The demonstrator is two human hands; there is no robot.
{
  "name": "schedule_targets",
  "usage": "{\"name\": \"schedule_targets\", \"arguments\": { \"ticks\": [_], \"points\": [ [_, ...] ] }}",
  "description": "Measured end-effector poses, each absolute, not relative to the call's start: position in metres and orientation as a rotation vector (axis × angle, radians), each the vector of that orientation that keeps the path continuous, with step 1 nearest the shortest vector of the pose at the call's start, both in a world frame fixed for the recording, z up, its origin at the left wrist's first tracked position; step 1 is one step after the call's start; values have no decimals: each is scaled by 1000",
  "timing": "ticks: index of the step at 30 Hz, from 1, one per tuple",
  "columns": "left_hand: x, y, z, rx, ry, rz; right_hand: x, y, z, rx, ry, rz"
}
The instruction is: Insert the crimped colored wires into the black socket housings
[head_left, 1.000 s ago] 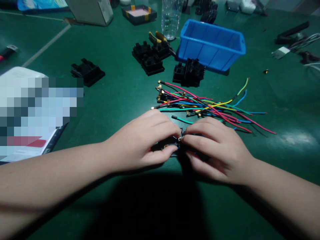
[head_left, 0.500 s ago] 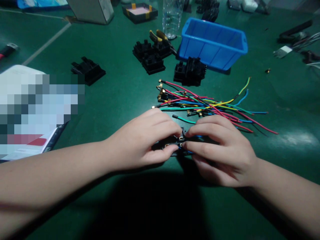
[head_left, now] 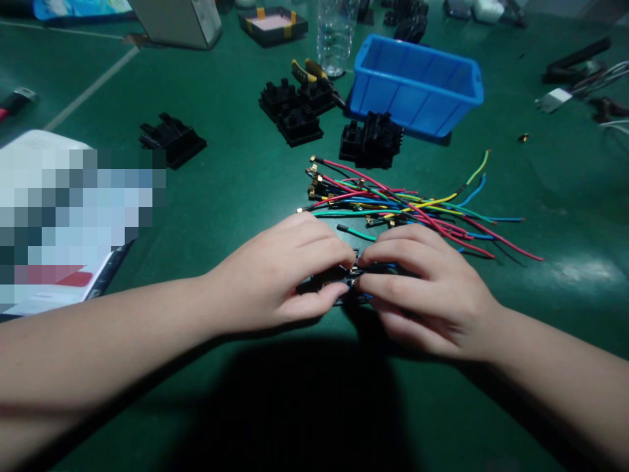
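My left hand [head_left: 295, 269] is closed around the left side of a black plastic housing [head_left: 322, 280], thumb in front and fingers behind, low over the green table. My right hand [head_left: 427, 295] meets it from the right, its thumb and fingertips pinched at a small brassy wire terminal [head_left: 354, 269] in the housing. A bit of blue wire [head_left: 366, 298] shows under the right fingers. Most of the housing is covered by both hands. Just behind them lies a loose pile of red, green, blue and yellow wires [head_left: 403, 203] with brassy end terminals.
Several black housings [head_left: 298, 123] sit farther back, with yellow-handled pliers [head_left: 314, 69] among them. A blue bin [head_left: 413, 98] stands behind, beside a clear plastic cup [head_left: 335, 39]. At left are another black housing [head_left: 171, 141] and a partly blurred-out device [head_left: 44, 141].
Both hands stay at the housing. The right fingertips have shifted slightly left, closer to the left fingers. The whole view has drifted a little.
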State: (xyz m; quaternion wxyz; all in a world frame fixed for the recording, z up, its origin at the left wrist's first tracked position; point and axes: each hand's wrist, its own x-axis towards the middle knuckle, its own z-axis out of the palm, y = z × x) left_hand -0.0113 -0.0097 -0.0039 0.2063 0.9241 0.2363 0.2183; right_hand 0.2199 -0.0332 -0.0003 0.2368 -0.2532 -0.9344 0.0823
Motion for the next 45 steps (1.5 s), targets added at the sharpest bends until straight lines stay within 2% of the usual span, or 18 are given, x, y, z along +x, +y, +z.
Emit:
{"name": "schedule_targets", "arguments": {
  "ticks": [7,15,21,33,40,45],
  "points": [
    [-11,-11,-3,2574,690,615,220,-35,-2,-741,-2462,138],
    [-12,-10,-1,2564,702,643,220,-25,1,-1272,-2198,49],
    [-13,-10,-1,2525,776,646,225,-14,-7,-1514,-2305,12],
    [-12,-11,0,2504,820,645,224,-17,-11,-1386,-2317,154],
    [-14,-7,-5,2356,1294,604,223,-21,-11,-1285,-2244,93],
    [-13,-4,-4,2294,1327,494,226,-20,-12,-1166,-2180,35]
  ]
}}
